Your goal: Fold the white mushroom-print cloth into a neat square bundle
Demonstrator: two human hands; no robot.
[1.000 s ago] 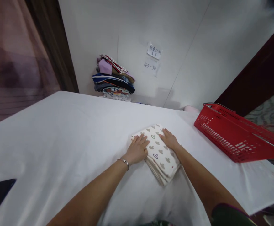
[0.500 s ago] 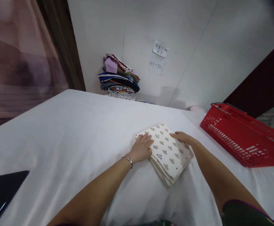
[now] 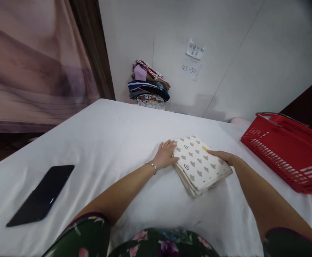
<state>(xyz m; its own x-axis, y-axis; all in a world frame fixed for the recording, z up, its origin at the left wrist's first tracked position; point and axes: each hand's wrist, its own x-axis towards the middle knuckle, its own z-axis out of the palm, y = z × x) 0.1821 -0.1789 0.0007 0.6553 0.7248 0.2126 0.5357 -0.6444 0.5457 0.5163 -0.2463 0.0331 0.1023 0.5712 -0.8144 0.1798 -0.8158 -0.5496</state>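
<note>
A folded cream cloth (image 3: 199, 162) printed with grey mushroom shapes lies on the white-covered surface, its stacked layers showing along the near left side. My left hand (image 3: 166, 155) rests at its left edge, fingers spread, the tips touching the top. Across the cloth's right side lies my right hand (image 3: 222, 157), with a finger stretched over the upper face. Some of the right fingers are hidden. Neither hand lifts the cloth.
A red plastic basket (image 3: 287, 157) stands at the right. A dark flat device like a tablet (image 3: 42, 194) lies at the left. Several folded fabrics (image 3: 149, 85) are stacked beyond the white surface's far edge (image 3: 134, 107), by the wall.
My view has shifted, bringing more of the dark device into sight. My left hand has slid off the cloth's top towards its left edge. The cloth stays folded.
</note>
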